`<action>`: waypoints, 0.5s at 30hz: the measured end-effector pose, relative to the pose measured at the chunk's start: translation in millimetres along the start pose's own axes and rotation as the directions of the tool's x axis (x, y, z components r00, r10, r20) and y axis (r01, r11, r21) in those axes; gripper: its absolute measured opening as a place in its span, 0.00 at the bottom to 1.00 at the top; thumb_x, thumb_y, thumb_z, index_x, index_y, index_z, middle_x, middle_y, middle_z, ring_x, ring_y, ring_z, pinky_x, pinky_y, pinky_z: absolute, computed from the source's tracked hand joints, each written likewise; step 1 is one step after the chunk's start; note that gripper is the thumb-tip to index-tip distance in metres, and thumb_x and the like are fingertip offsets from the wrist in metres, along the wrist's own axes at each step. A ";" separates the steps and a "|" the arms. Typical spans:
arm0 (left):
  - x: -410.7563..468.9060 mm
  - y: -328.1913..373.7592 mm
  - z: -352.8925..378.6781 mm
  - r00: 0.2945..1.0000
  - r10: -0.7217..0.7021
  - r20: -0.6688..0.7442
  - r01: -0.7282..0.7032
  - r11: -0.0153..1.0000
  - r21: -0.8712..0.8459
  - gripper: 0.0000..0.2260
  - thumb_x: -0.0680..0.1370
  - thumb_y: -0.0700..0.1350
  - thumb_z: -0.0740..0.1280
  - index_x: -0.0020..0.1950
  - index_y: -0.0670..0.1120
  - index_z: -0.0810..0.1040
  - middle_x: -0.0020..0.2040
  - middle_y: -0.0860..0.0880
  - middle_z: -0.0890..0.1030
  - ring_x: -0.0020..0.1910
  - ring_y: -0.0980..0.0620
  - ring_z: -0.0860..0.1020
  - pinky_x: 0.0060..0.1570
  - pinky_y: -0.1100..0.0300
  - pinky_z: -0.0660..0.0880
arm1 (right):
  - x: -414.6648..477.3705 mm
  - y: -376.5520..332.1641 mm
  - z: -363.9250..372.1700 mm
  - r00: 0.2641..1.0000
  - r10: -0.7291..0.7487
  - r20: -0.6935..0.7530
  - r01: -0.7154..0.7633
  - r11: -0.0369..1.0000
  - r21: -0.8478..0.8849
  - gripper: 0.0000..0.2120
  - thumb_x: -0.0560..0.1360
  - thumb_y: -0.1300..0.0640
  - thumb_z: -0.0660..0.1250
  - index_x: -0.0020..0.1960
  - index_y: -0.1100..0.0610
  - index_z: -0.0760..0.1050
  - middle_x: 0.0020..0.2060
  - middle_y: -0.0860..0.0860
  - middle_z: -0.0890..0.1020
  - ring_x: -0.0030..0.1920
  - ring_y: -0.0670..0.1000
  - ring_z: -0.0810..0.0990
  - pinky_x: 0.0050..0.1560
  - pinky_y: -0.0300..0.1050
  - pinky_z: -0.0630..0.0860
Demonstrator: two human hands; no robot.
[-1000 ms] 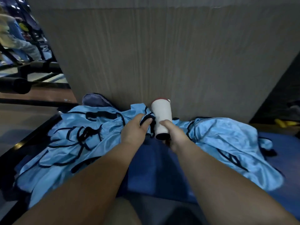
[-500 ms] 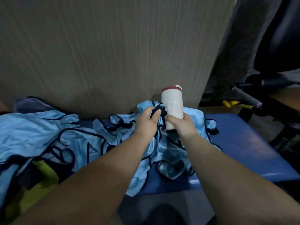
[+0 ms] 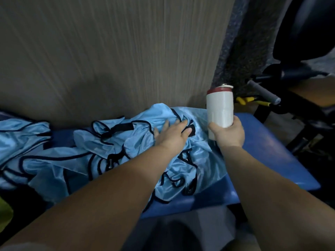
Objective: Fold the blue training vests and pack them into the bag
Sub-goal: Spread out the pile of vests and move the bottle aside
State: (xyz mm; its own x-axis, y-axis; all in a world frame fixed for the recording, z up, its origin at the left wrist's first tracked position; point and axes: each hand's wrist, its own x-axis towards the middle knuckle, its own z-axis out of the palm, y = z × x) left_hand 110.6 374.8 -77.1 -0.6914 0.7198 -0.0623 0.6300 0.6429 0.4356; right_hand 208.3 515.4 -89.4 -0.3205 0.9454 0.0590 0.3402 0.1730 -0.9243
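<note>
My left arm reaches forward across the middle, and my left hand point(image 3: 172, 134) lies palm down on the heap of blue training vests point(image 3: 72, 160), fingers straight and slightly spread, holding nothing; the thumb rests against a black strap point(image 3: 190, 130) sewn to the cloth. My right arm runs up the right side, and my right hand point(image 3: 228, 135) has its fingers and thumb curled round the lower part of a white bottle point(image 3: 219, 107) with a red cap, held upright; its base is hidden behind my hand, so I cannot tell whether it touches anything beneath. The vests are crumpled, light blue with dark trim, and spread over the blue bench point(image 3: 268, 151) from its left end to just beside my right wrist; one hem hangs over the near edge. The back of the heap lies against a grey panel point(image 3: 108, 51) that stands straight up behind the bench, so that side is closed. To the right of the bottle the bench pad is bare as far as its right edge; beyond that edge are a grey padded bar point(image 3: 264, 92) and something yellow point(image 3: 243, 100) low near the panel's corner.
</note>
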 end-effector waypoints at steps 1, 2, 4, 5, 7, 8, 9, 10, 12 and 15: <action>3.2 0.5 2.6 1.000 0.012 0.016 -0.012 1.000 0.024 0.22 0.84 0.58 0.47 0.78 0.59 0.56 0.80 0.54 0.54 0.79 0.48 0.45 0.74 0.37 0.41 | 5.7 5.3 -1.1 1.000 0.013 -0.020 -0.013 1.000 -0.001 0.30 0.56 0.42 0.71 0.56 0.50 0.72 0.50 0.51 0.79 0.49 0.56 0.79 0.51 0.55 0.78; 6.7 2.7 4.4 1.000 0.018 0.019 -0.018 0.999 0.034 0.21 0.84 0.57 0.46 0.78 0.60 0.56 0.80 0.54 0.54 0.79 0.48 0.44 0.74 0.36 0.40 | 11.3 10.1 -2.3 0.999 0.026 -0.028 -0.026 1.000 -0.002 0.28 0.56 0.43 0.71 0.53 0.50 0.72 0.49 0.52 0.80 0.48 0.57 0.79 0.50 0.54 0.79; 14.6 9.4 7.1 1.000 0.027 0.007 -0.028 0.999 0.041 0.20 0.84 0.57 0.46 0.77 0.61 0.58 0.80 0.55 0.55 0.79 0.48 0.44 0.73 0.37 0.39 | 21.2 19.5 -1.6 0.999 0.043 -0.025 -0.043 0.999 0.003 0.24 0.59 0.47 0.74 0.51 0.50 0.71 0.49 0.53 0.80 0.49 0.58 0.80 0.48 0.52 0.78; 18.3 14.0 8.6 0.999 0.033 0.002 -0.033 0.998 0.046 0.20 0.84 0.57 0.46 0.77 0.61 0.58 0.79 0.55 0.56 0.79 0.48 0.45 0.73 0.36 0.39 | 25.7 23.1 -0.6 0.999 0.047 -0.023 -0.047 0.999 0.010 0.23 0.60 0.48 0.74 0.51 0.51 0.71 0.49 0.53 0.80 0.49 0.58 0.80 0.47 0.51 0.77; 25.9 24.8 12.6 0.999 0.054 0.006 -0.054 0.995 0.082 0.20 0.84 0.57 0.45 0.77 0.61 0.58 0.80 0.55 0.55 0.79 0.48 0.44 0.73 0.36 0.38 | 34.6 26.6 1.4 0.999 0.043 -0.033 -0.042 0.999 0.027 0.23 0.59 0.49 0.74 0.52 0.53 0.73 0.49 0.53 0.80 0.47 0.57 0.80 0.46 0.50 0.77; 29.3 30.0 15.0 0.998 0.061 0.013 -0.062 0.992 0.106 0.21 0.84 0.58 0.45 0.77 0.61 0.58 0.80 0.55 0.55 0.79 0.48 0.43 0.73 0.36 0.37 | 39.1 27.3 1.9 0.999 0.031 -0.040 -0.029 0.999 0.032 0.24 0.59 0.49 0.74 0.53 0.53 0.73 0.49 0.53 0.80 0.47 0.56 0.80 0.45 0.49 0.76; 31.9 34.7 17.9 0.998 0.061 0.019 -0.063 0.990 0.127 0.21 0.84 0.59 0.45 0.77 0.61 0.57 0.80 0.55 0.54 0.79 0.47 0.43 0.72 0.36 0.36 | 44.0 28.1 2.2 0.999 0.014 -0.044 -0.012 0.999 0.031 0.26 0.59 0.49 0.74 0.54 0.54 0.74 0.50 0.53 0.80 0.47 0.56 0.80 0.44 0.47 0.75; 33.9 39.1 21.4 0.998 0.059 0.022 -0.061 0.986 0.152 0.22 0.83 0.60 0.44 0.77 0.61 0.58 0.80 0.55 0.54 0.79 0.47 0.43 0.72 0.36 0.36 | 48.4 28.8 1.7 0.999 -0.001 -0.048 0.002 1.000 0.022 0.27 0.60 0.49 0.74 0.56 0.55 0.74 0.51 0.54 0.80 0.47 0.55 0.79 0.44 0.46 0.73; 36.3 45.4 28.8 0.998 0.061 0.021 -0.065 0.974 0.218 0.24 0.82 0.63 0.43 0.77 0.61 0.59 0.79 0.54 0.55 0.79 0.46 0.43 0.72 0.35 0.35 | 56.2 31.5 -0.4 0.998 -0.020 -0.063 0.020 1.000 0.005 0.28 0.61 0.51 0.75 0.59 0.56 0.73 0.54 0.54 0.79 0.48 0.54 0.78 0.45 0.45 0.71; 39.5 49.0 37.7 0.996 0.082 0.040 -0.091 0.942 0.322 0.28 0.79 0.68 0.45 0.77 0.59 0.59 0.79 0.53 0.57 0.79 0.43 0.43 0.71 0.34 0.35 | 62.8 38.1 -4.7 0.995 -0.048 -0.089 0.048 0.999 -0.008 0.29 0.60 0.52 0.75 0.59 0.57 0.73 0.55 0.55 0.78 0.50 0.55 0.78 0.46 0.46 0.72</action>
State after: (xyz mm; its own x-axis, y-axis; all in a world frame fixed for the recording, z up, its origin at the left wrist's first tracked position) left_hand 127.5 444.6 -92.1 -0.6224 0.7802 -0.0622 0.7705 0.6247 0.1268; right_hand 205.3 582.7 -119.2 -0.2569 0.9567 0.1369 0.3315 0.2203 -0.9174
